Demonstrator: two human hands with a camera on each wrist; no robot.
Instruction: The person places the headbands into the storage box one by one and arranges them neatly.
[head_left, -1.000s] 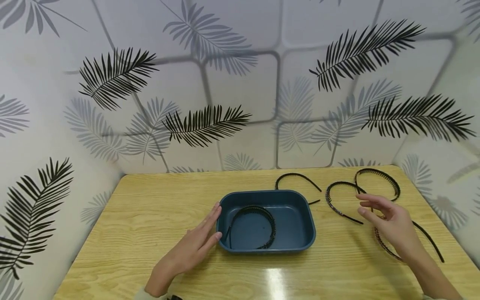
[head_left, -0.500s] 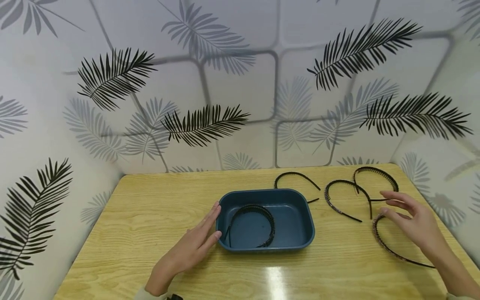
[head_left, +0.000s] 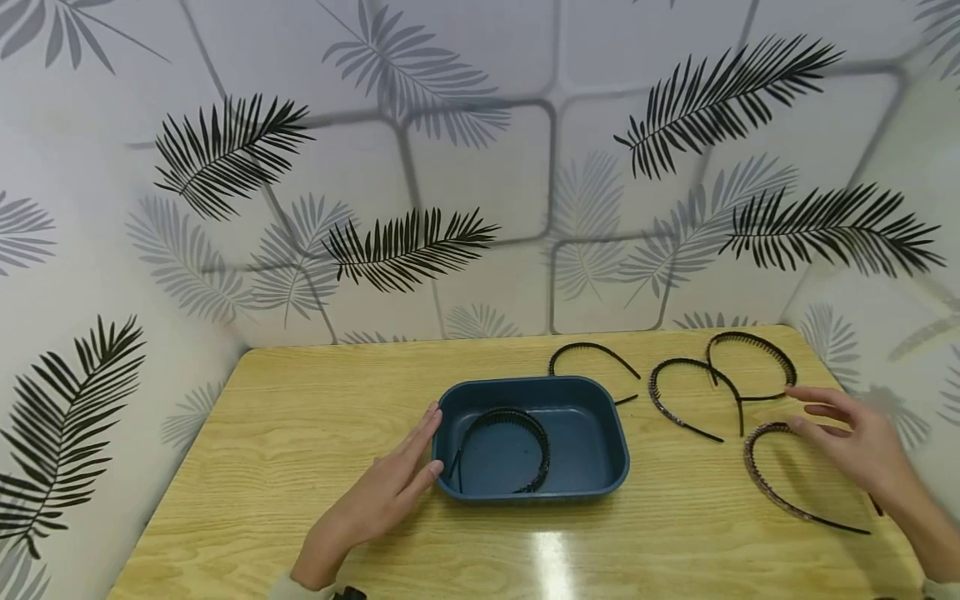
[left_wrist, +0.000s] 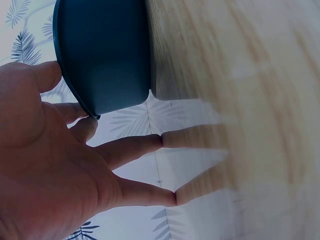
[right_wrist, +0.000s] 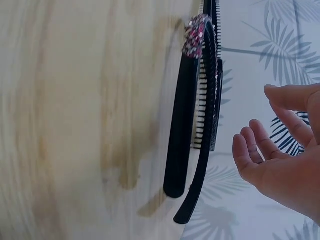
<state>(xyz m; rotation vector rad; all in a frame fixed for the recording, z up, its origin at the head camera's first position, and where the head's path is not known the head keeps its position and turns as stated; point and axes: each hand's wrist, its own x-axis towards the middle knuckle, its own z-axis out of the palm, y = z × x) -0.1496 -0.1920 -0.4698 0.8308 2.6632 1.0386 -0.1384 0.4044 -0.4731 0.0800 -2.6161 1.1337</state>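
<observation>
My left hand [head_left: 378,496] touches the left wall of a dark blue rectangular box [head_left: 625,467], its fingers straight and spread. In the left wrist view thumb and some fingers meet the rim, while two fingertips touch the tabletop. Inside the box lies a black toothed headband [head_left: 546,454]. My right hand [head_left: 862,442] hovers over a headband with a glittery top [head_left: 759,479], fingers bent loosely and holding nothing. The right wrist view shows a gap between that hand and the headband's black arms [right_wrist: 181,135]. The hand partly covers this headband in the head view.
Two overlapping headbands, one nearer [head_left: 657,392] and one farther [head_left: 789,367], lie right of the box. Another headband [head_left: 600,348] sits partly hidden behind the box. The wooden table [head_left: 300,400] meets a leaf-patterned backdrop [head_left: 480,167] at its back and sides.
My right hand has moved rightward, away from the overlapping headbands, uncovering more of the glittery headband. My left hand and the box stay in place.
</observation>
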